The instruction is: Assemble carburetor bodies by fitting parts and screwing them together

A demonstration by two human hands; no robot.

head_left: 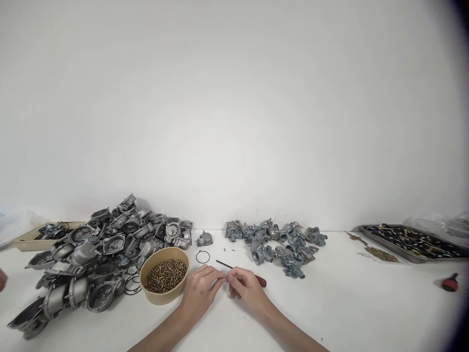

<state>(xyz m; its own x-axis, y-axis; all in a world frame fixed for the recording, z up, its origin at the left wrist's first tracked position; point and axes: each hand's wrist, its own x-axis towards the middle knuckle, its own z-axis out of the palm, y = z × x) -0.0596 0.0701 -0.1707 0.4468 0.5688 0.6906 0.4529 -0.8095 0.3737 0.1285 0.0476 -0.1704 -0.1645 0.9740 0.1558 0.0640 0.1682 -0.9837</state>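
Note:
My left hand point(201, 289) is closed, its thumb and fingertips pinched together above the white table. Its fingertips meet those of my right hand point(246, 288); any small part between them is too tiny to make out. My right hand is closed too, with a screwdriver running behind its fingers: the dark shaft point(224, 264) points away to the left and the red handle point(261, 281) shows past the knuckles. Just beyond my hands lie a thin black ring gasket point(202, 251) and a single grey metal cover point(204, 238). A round tan bowl point(164, 299) of small brass screws point(166, 275) stands beside my left hand.
A big heap of grey metal housings point(84, 254) covers the left, with black rings point(132, 283) by it. Carburetor-like bodies point(274, 244) lie behind right. Farther right are a metal tray point(414, 256), brass parts point(381, 254) and a red-and-black object point(450, 282). Another person's fingertip point(2, 280) shows far left.

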